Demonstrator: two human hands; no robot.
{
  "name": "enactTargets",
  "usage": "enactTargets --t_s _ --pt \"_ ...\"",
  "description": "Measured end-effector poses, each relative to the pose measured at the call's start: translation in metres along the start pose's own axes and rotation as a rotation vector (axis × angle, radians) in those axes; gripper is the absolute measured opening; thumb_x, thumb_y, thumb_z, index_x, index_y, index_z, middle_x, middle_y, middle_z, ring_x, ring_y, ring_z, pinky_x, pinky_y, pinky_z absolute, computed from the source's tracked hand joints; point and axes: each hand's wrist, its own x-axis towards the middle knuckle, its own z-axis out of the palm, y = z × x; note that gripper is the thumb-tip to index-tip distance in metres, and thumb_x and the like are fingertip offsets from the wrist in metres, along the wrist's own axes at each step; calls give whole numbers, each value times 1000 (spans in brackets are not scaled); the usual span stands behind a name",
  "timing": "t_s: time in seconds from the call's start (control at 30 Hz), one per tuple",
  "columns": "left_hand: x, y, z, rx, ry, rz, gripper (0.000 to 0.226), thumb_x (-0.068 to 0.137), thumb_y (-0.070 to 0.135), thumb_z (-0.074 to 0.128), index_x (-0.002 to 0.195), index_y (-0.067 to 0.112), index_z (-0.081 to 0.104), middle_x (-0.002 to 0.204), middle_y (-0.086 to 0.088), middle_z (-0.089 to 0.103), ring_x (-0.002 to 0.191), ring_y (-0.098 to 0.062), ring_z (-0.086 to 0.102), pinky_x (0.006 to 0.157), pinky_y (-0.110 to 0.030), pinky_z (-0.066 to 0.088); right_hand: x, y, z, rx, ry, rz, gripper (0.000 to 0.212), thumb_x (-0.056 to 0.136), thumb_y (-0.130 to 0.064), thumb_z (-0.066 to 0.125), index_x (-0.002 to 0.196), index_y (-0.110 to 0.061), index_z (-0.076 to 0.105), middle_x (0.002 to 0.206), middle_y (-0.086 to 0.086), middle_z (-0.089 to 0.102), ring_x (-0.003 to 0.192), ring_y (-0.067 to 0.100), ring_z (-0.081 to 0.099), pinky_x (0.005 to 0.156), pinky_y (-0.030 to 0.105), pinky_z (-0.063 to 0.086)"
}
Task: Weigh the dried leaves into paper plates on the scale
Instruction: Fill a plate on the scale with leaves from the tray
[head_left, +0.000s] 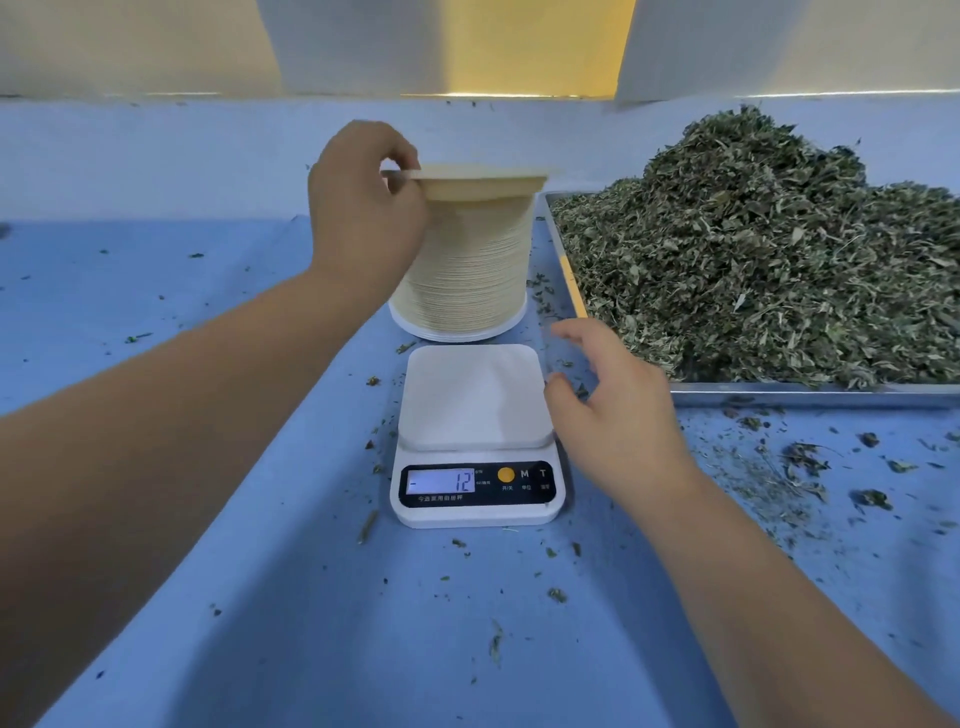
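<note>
A tall stack of cream paper plates (467, 265) stands behind the white digital scale (475, 436). My left hand (363, 208) pinches the rim of the top plate (483, 182), which is lifted slightly off the stack. The scale's platform is bare and its display (440, 480) reads minus 12. My right hand (613, 410) hovers beside the scale's right edge, fingers relaxed and holding nothing. A big heap of dried green leaves (763, 244) fills a metal tray (810, 393) on the right.
Everything sits on a blue-covered table (249, 597). Loose leaf crumbs (800, 462) are scattered in front of the tray and around the scale. White and yellow panels (535, 47) stand along the table's back edge.
</note>
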Motion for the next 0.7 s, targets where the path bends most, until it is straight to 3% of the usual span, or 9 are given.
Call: enactTargets --t_s 0.07,0.13,0.23,0.33,0.4,0.5,0.63,0.7 --pt "-19 -2 -5 -112 78 -23 24 81 0 50 87 15 67 101 7 65 102 -5 61 90 -16 45 1 1 0 31 45 36 38 93 -24 58 129 -38 53 105 3 71 81 14 63 71 30 52" --pt "-34 -4 -13 -237 132 -85 29 80 -4 54 82 22 66 103 2 68 103 -10 64 87 -22 51 3 1 0 95 95 68 39 93 -19 58 129 -33 55 117 1 71 100 14 66 90 37 54" --pt "-57 -3 -25 -356 144 -145 34 81 -9 60 81 23 70 100 -3 71 99 -11 67 82 -23 54 4 1 -3 187 138 58 47 91 -12 58 133 -30 49 134 -11 63 121 -3 58 105 25 48" --pt "-83 -6 -37 -441 51 -194 34 81 -12 66 80 21 73 99 -1 72 91 -4 70 80 -19 54 3 3 -6 298 139 50 60 94 -20 67 142 -37 36 136 -20 54 117 -18 52 96 5 43" --pt "-97 -14 -43 -433 -3 -210 34 82 -13 69 80 21 73 100 -1 72 92 -3 70 82 -18 54 1 3 -6 331 124 46 60 92 -34 72 143 -36 41 133 -22 57 119 -14 54 96 6 44" --pt "-113 -27 -48 -393 -27 -305 33 83 -12 70 83 21 75 94 6 75 92 -2 71 84 -16 54 -3 1 -1 223 86 -16 36 87 -46 68 122 -45 60 111 -37 65 110 -11 61 93 9 48" --pt "-124 -40 -49 -403 -126 -411 32 85 -9 73 90 22 77 90 17 78 91 -1 73 83 -13 55 -4 8 9 165 22 -52 33 91 -18 70 119 -35 68 104 -35 66 107 -9 64 94 15 50" --pt "-123 -46 -51 -431 -170 -439 31 87 -8 72 93 22 78 95 15 79 94 -4 74 86 -16 56 -1 12 12 203 -12 -4 35 94 -11 67 125 -27 67 107 -39 64 111 -13 60 95 9 47"
